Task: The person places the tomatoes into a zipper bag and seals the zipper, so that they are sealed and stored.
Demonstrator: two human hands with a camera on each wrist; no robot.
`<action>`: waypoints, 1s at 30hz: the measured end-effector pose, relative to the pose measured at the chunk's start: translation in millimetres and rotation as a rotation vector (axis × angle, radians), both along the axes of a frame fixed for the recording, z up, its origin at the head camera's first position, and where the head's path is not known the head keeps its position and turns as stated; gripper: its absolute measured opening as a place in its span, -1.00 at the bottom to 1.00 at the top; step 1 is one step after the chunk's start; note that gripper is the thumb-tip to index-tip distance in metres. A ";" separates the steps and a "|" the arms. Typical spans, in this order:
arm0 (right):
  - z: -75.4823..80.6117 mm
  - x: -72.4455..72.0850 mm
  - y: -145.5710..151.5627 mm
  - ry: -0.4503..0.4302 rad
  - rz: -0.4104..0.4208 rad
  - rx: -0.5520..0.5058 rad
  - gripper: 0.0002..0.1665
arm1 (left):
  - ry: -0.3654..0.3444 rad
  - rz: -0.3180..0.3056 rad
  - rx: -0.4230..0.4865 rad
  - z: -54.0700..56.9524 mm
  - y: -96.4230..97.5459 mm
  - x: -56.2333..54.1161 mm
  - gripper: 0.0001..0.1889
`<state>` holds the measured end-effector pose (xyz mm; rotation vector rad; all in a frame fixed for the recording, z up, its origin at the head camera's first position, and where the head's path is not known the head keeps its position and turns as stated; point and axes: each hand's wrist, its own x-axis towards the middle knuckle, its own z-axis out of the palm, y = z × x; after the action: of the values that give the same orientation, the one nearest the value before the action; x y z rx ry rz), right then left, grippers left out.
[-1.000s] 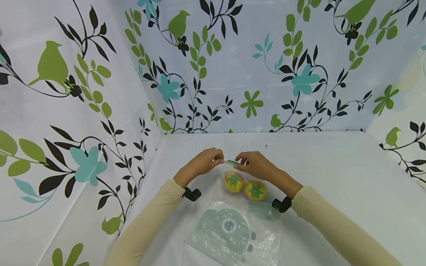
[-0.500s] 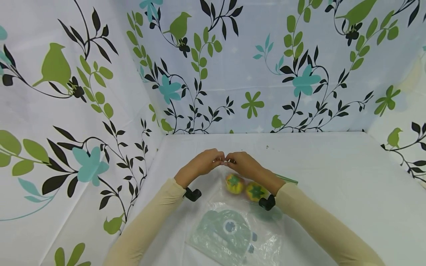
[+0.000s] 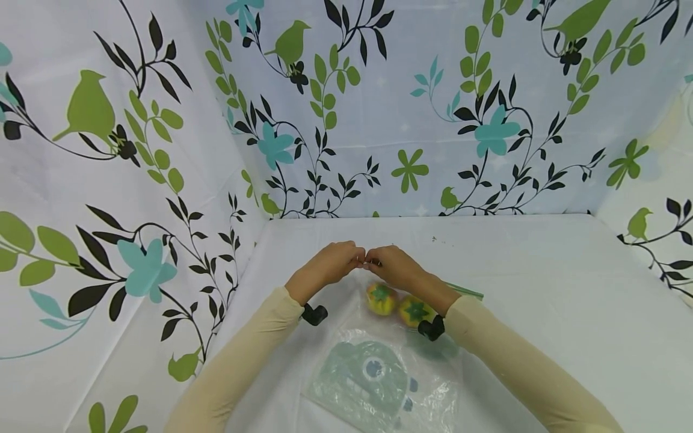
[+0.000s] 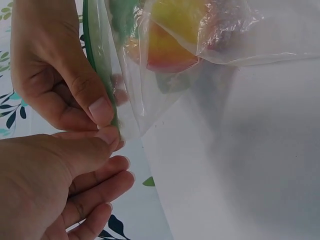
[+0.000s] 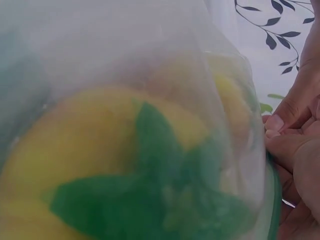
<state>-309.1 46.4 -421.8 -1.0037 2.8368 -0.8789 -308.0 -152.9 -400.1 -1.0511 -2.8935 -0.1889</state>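
A clear zip bag [image 3: 379, 391] with a pale green animal print lies on the white table, its green zip edge [image 3: 464, 291] at the far side. Inside, near that edge, are two yellow-red fruits with green star-shaped tops, a left one [image 3: 381, 299] and a right one [image 3: 415, 310]. My left hand [image 3: 337, 263] pinches the left end of the zip edge [image 4: 93, 50] between thumb and finger. Right beside it, my right hand [image 3: 397, 266] pinches the same edge, thumb touching the left hand's. In the right wrist view a fruit [image 5: 95, 145] fills much of the picture through the plastic.
The white table [image 3: 541, 270] stretches to the right and behind the hands. Patterned cloth walls [image 3: 357, 138] with birds and leaves stand at the back and sides. A few small dark specks [image 3: 434, 239] lie behind the hands.
My right hand has slid left along the zip edge until it meets the left hand, uncovering the strip to its right. The left hand and fruits stay almost in place.
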 end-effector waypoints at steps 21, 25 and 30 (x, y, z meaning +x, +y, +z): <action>1.1 3.6 -4.2 0.033 -0.006 0.024 -0.79 | 0.047 -0.014 -0.040 5.9 4.7 1.5 -0.94; 1.6 3.3 2.3 0.042 -0.004 0.041 -0.80 | 0.042 -0.029 -0.032 5.9 5.7 0.9 -0.94; -0.2 3.5 17.2 0.024 0.006 0.033 -0.80 | 0.025 -0.019 -0.033 3.4 2.2 -1.9 -0.88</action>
<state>-305.6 63.7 -422.0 -1.0258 2.8558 -0.8221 -309.8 -150.7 -396.7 -1.0789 -2.8750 -0.1284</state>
